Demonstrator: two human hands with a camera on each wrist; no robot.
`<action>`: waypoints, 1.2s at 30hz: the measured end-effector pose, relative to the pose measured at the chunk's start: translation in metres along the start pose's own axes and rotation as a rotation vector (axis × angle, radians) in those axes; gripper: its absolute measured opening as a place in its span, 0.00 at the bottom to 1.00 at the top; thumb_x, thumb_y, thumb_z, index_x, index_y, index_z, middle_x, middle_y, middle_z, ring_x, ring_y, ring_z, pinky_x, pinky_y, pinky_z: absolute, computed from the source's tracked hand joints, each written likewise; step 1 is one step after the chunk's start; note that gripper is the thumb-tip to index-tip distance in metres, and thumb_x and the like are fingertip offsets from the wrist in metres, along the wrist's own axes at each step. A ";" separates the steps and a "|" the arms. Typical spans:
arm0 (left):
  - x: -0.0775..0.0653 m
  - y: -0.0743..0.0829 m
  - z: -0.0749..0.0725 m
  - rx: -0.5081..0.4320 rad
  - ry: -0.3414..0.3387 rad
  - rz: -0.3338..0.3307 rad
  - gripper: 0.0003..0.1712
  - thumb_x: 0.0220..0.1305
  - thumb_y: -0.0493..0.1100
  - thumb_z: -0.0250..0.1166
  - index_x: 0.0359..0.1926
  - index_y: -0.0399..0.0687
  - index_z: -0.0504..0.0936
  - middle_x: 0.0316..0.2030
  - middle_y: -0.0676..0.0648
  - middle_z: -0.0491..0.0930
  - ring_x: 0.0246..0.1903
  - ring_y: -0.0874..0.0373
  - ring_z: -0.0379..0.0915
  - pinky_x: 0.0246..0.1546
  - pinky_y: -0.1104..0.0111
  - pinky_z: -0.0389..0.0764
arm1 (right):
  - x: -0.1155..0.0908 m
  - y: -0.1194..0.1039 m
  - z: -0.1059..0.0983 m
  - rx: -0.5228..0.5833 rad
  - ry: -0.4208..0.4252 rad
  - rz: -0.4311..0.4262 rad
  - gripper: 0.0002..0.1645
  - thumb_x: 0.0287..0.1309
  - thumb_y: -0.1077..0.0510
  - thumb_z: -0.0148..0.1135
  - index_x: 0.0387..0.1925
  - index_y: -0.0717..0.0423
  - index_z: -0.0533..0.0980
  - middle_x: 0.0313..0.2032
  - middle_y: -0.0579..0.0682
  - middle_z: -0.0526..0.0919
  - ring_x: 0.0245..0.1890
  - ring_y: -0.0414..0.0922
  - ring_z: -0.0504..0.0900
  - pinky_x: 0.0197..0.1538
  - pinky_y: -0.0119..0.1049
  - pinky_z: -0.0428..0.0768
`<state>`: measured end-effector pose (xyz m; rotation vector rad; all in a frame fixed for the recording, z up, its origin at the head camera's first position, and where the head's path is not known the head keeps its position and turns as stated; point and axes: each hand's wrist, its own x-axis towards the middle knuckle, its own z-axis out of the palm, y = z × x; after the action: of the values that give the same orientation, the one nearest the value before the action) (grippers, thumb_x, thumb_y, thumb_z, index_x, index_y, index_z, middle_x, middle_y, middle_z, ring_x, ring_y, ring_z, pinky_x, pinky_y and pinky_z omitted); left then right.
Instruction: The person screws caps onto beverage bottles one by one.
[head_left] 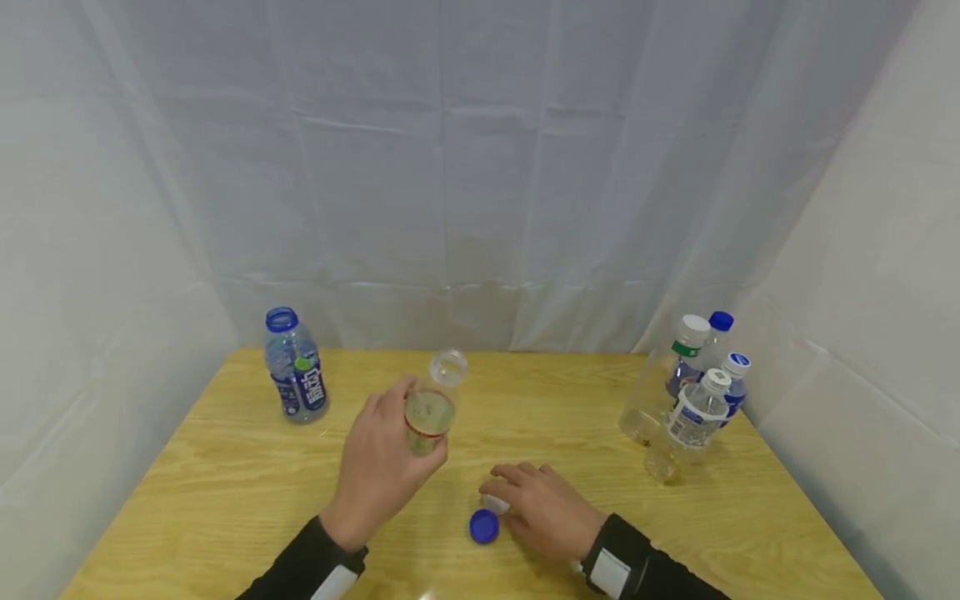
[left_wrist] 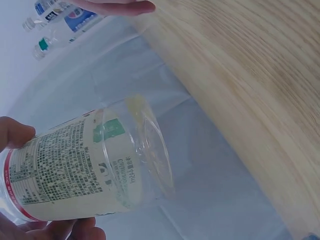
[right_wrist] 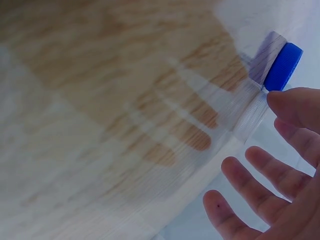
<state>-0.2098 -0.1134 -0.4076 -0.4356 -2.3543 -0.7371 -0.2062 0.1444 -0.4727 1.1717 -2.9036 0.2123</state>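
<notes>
My left hand grips a clear plastic bottle round its body, held over the table. Its uncapped mouth shows at the top in the head view. In the left wrist view the bottle has a white label with dense small print, a red line and a clear lower end. My right hand is low over the table, fingers spread and relaxed, beside a whitish cap. In the right wrist view the thumb tip is right at that cap. A blue cap lies close beside it.
An uncapped blue-tinted bottle stands at the far left of the wooden table. Several capped clear bottles, one with a white cap, stand together at the right. White sheeting hangs behind and along both sides.
</notes>
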 end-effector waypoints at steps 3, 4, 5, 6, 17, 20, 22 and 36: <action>-0.004 0.006 -0.004 0.004 -0.009 0.013 0.49 0.43 0.53 0.79 0.66 0.45 0.68 0.46 0.42 0.81 0.42 0.51 0.77 0.39 0.57 0.82 | 0.000 0.000 0.000 -0.015 0.008 -0.003 0.31 0.62 0.56 0.68 0.66 0.37 0.73 0.66 0.48 0.75 0.62 0.50 0.77 0.55 0.55 0.80; -0.005 0.008 -0.005 0.003 -0.011 0.016 0.49 0.43 0.52 0.79 0.66 0.45 0.68 0.45 0.42 0.81 0.42 0.51 0.76 0.39 0.57 0.82 | -0.001 0.000 0.000 -0.020 0.013 -0.004 0.31 0.62 0.56 0.68 0.65 0.37 0.73 0.65 0.48 0.75 0.61 0.49 0.77 0.55 0.55 0.80; -0.006 0.010 -0.006 0.000 -0.013 0.020 0.49 0.43 0.52 0.79 0.66 0.45 0.68 0.46 0.43 0.81 0.42 0.51 0.76 0.39 0.57 0.83 | -0.001 -0.001 0.000 -0.022 0.020 -0.007 0.30 0.62 0.56 0.68 0.65 0.38 0.74 0.65 0.48 0.75 0.61 0.49 0.78 0.54 0.54 0.81; -0.007 0.012 -0.007 -0.001 -0.014 0.024 0.49 0.43 0.52 0.79 0.66 0.45 0.68 0.46 0.43 0.81 0.42 0.52 0.76 0.39 0.58 0.83 | -0.001 -0.001 0.000 -0.026 0.025 -0.011 0.30 0.62 0.56 0.68 0.65 0.38 0.74 0.65 0.48 0.76 0.61 0.50 0.78 0.54 0.54 0.81; -0.016 0.023 -0.017 -0.017 0.000 0.069 0.51 0.42 0.50 0.80 0.67 0.46 0.66 0.48 0.43 0.81 0.43 0.52 0.80 0.39 0.58 0.84 | -0.001 -0.001 0.002 -0.016 0.030 -0.019 0.29 0.62 0.56 0.68 0.65 0.38 0.74 0.65 0.49 0.76 0.60 0.49 0.78 0.53 0.53 0.82; -0.017 0.025 -0.017 -0.015 0.016 0.092 0.51 0.42 0.49 0.80 0.67 0.46 0.66 0.48 0.43 0.81 0.42 0.51 0.81 0.38 0.58 0.84 | 0.000 -0.001 0.002 -0.008 0.031 -0.035 0.29 0.63 0.56 0.68 0.64 0.38 0.74 0.64 0.49 0.77 0.59 0.49 0.79 0.52 0.51 0.82; -0.018 0.026 -0.018 -0.013 0.024 0.101 0.50 0.41 0.48 0.80 0.66 0.46 0.66 0.48 0.42 0.81 0.42 0.50 0.81 0.38 0.57 0.85 | 0.000 -0.001 0.002 -0.011 0.036 -0.048 0.29 0.63 0.57 0.68 0.64 0.38 0.75 0.63 0.49 0.78 0.57 0.48 0.79 0.50 0.48 0.83; -0.025 0.034 -0.021 -0.015 0.000 0.138 0.51 0.40 0.48 0.81 0.66 0.48 0.67 0.49 0.45 0.81 0.47 0.52 0.81 0.44 0.57 0.85 | 0.002 -0.003 0.001 0.004 0.040 -0.077 0.23 0.62 0.57 0.69 0.58 0.38 0.79 0.57 0.46 0.80 0.51 0.44 0.80 0.44 0.37 0.81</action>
<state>-0.1650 -0.1023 -0.3965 -0.5983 -2.2938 -0.6895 -0.2052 0.1405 -0.4730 1.2623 -2.8192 0.2381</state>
